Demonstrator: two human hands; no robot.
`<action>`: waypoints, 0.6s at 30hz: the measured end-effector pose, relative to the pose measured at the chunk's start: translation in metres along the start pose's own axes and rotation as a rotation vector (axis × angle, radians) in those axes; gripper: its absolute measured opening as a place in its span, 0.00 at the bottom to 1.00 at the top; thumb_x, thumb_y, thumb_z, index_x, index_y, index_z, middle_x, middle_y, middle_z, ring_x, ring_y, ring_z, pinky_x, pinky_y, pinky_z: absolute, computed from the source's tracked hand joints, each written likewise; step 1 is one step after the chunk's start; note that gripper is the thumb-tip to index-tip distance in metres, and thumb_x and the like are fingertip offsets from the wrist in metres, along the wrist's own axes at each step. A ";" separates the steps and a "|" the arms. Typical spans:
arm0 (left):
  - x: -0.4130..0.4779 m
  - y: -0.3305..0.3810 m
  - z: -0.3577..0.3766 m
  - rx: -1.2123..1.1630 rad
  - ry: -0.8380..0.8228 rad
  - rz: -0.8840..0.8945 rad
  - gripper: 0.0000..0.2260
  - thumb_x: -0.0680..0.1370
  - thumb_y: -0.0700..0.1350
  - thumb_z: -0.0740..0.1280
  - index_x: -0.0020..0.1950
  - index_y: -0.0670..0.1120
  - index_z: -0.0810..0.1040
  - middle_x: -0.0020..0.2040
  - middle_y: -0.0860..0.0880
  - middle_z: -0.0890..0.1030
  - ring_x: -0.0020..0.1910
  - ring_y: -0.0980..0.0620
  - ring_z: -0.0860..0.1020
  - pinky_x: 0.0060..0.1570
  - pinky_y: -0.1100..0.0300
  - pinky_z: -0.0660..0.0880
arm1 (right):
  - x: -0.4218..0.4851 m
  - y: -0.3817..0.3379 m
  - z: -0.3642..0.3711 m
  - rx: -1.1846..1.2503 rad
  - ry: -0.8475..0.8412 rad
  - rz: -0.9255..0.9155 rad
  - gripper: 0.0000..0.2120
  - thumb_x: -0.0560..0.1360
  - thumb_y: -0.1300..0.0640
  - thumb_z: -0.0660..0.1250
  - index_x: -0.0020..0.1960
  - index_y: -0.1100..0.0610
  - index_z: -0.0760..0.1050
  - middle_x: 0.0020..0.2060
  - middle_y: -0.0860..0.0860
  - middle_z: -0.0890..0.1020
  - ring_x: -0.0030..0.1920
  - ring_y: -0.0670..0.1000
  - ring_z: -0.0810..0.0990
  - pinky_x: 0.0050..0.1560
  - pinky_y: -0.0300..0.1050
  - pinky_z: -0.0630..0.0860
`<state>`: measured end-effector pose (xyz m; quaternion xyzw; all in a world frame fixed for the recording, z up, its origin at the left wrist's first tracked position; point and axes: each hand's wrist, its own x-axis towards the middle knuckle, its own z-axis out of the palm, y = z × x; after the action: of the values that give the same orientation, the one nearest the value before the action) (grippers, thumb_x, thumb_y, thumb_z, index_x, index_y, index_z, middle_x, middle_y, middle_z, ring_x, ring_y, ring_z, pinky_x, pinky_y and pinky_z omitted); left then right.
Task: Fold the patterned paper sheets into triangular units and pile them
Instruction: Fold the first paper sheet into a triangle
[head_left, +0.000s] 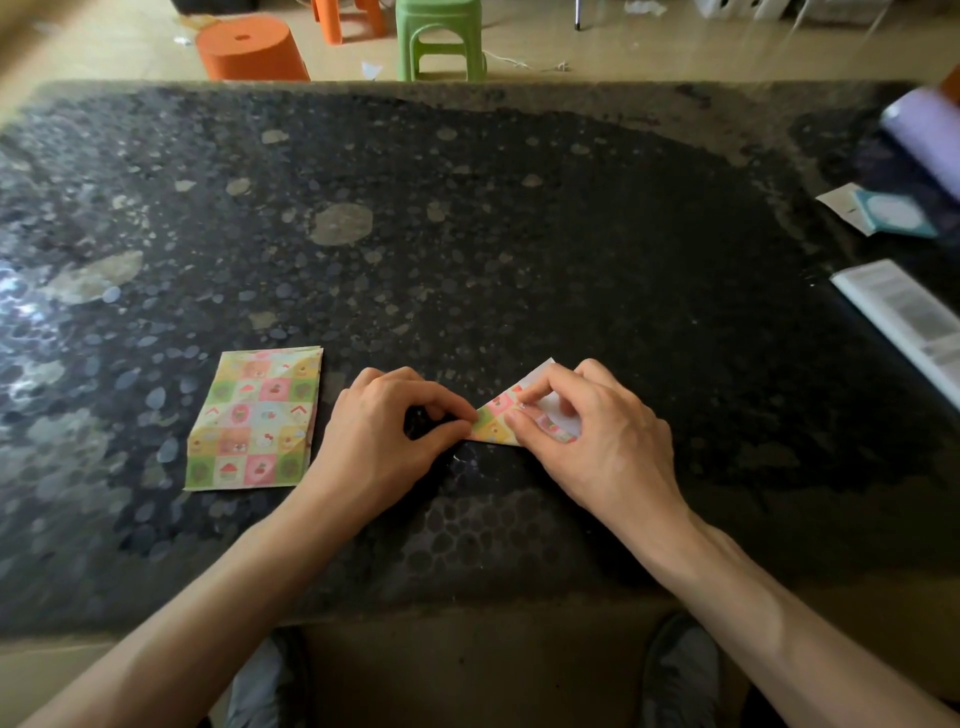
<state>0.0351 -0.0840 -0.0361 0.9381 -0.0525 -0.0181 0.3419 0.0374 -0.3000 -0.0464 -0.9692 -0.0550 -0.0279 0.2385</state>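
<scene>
Dark speckled table (519, 234); orange stool (252, 49) and green stool (441, 36) beyond. Near its front edge, left hand (384, 441) and right hand (602, 431) curl and pinch a checkered, triangle-folded sheet (496, 418); a stack (254, 421) lies left.

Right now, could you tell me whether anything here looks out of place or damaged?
Only small things: the dark table shows pale, worn-looking patches, and paper scraps litter the floor beyond it.
</scene>
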 end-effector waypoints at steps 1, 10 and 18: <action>0.000 0.000 0.000 -0.001 0.002 -0.001 0.05 0.75 0.54 0.75 0.49 0.65 0.84 0.43 0.62 0.78 0.52 0.55 0.73 0.55 0.50 0.74 | 0.000 0.000 0.000 0.000 0.001 0.001 0.12 0.76 0.34 0.67 0.52 0.41 0.75 0.44 0.41 0.70 0.42 0.43 0.73 0.36 0.41 0.69; 0.001 -0.001 0.001 0.010 0.005 0.013 0.04 0.75 0.55 0.74 0.47 0.65 0.84 0.40 0.61 0.78 0.50 0.55 0.74 0.54 0.49 0.75 | 0.000 0.000 0.000 -0.001 -0.008 0.015 0.12 0.76 0.34 0.67 0.52 0.41 0.75 0.43 0.41 0.69 0.41 0.43 0.73 0.35 0.40 0.66; 0.000 0.000 0.003 0.039 0.030 0.041 0.04 0.73 0.58 0.75 0.47 0.66 0.83 0.40 0.61 0.76 0.48 0.55 0.74 0.53 0.50 0.75 | -0.004 -0.011 0.000 -0.066 -0.003 -0.006 0.23 0.71 0.24 0.62 0.51 0.41 0.67 0.46 0.41 0.69 0.46 0.43 0.72 0.37 0.45 0.74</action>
<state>0.0354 -0.0856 -0.0382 0.9435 -0.0668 0.0038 0.3244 0.0324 -0.2908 -0.0418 -0.9764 -0.0576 -0.0289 0.2061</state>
